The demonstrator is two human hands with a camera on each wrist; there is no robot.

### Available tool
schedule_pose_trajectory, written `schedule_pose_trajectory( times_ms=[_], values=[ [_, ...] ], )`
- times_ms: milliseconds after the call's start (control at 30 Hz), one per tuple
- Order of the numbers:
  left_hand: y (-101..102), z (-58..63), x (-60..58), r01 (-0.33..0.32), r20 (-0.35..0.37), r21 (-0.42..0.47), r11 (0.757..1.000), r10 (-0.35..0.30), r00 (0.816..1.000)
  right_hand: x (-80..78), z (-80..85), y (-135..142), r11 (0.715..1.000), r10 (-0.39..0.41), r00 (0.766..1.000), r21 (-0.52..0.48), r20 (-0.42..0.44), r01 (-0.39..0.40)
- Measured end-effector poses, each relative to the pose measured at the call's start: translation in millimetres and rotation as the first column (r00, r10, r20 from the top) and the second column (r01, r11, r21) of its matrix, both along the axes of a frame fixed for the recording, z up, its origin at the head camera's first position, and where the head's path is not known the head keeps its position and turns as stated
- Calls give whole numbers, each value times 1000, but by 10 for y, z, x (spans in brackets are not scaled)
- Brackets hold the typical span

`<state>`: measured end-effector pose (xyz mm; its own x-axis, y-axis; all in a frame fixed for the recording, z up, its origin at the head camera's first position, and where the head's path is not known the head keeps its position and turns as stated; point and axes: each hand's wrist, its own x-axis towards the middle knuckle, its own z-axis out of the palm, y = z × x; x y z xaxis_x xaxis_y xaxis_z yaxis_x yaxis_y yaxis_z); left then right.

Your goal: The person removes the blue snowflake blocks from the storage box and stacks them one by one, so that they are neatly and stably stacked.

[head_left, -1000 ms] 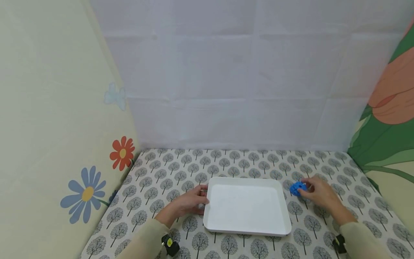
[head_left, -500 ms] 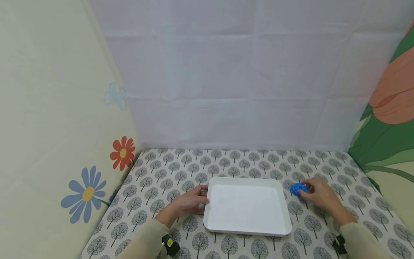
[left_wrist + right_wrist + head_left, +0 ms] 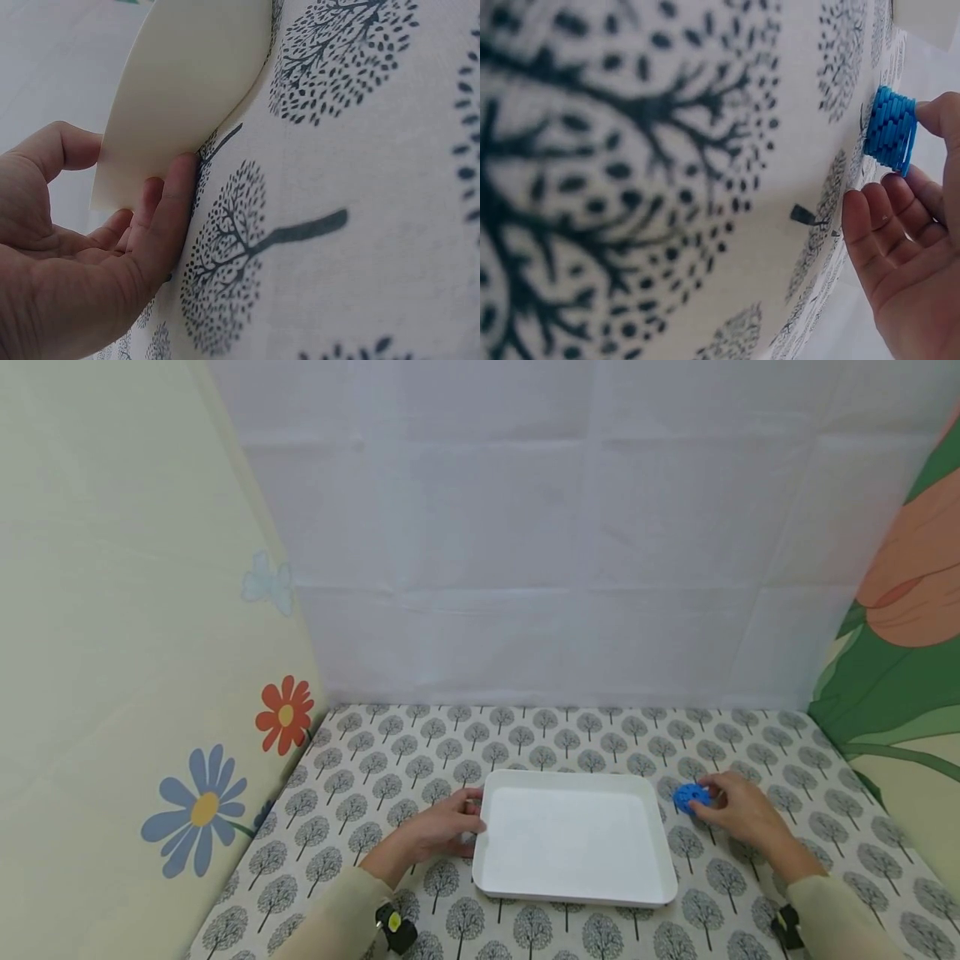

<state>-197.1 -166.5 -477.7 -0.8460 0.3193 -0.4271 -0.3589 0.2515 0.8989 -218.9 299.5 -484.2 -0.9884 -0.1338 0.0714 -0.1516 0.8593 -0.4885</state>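
Note:
A white shallow rectangular tray [image 3: 570,835] lies on the cloth between the two hands. My left hand [image 3: 442,827] holds its left side, the thumb at the rim and the fingers [image 3: 172,199] against the outer wall. To the right of the tray, my right hand [image 3: 738,806] has its thumb and fingers on a small round blue piece [image 3: 686,797]. In the right wrist view this blue piece [image 3: 891,129] shows as a squat stack of thin ribbed layers close over the cloth. The other right-hand fingers [image 3: 874,225] extend below it.
A cloth [image 3: 360,810] printed with grey trees covers the table. A white curtain [image 3: 525,568] hangs at the back. Flower-patterned panels stand at the left [image 3: 150,652] and right [image 3: 915,710].
The blue piece has turned slightly between the right-hand fingers, its outline looking different from a second ago. Both hands and the tray have stayed in place.

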Motion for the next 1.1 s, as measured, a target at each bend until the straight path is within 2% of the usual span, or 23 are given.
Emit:
schedule_pose_trajectory(
  times_ms=[200, 533, 733, 933, 1033, 1100],
  values=[
    [9, -1, 5, -1, -4, -7, 1000, 0, 1000, 8, 9, -1, 1000, 18, 1000, -17, 0, -18],
    [12, -2, -3, 6, -5, -4, 1000, -6, 1000, 23, 61, 50, 999, -45, 997, -23, 56, 46],
    [-32, 5, 16, 16, 5, 18, 1000, -16, 1000, 47, 112, 106, 999, -31, 999, -40, -17, 30],
    [-70, 127, 4, 17, -2, 32, 999, -17, 1000, 29, 188, 218, 999, 3, 998, -34, -67, -5],
    [-103, 196, -49, 1, -39, 1, 1000, -1, 999, 26, 235, 293, 999, 32, 996, -11, -81, -33],
    [-139, 234, -92, -21, -79, -53, 998, 17, 997, 26, 263, 338, 998, 58, 995, 6, -78, -58]
  ],
)
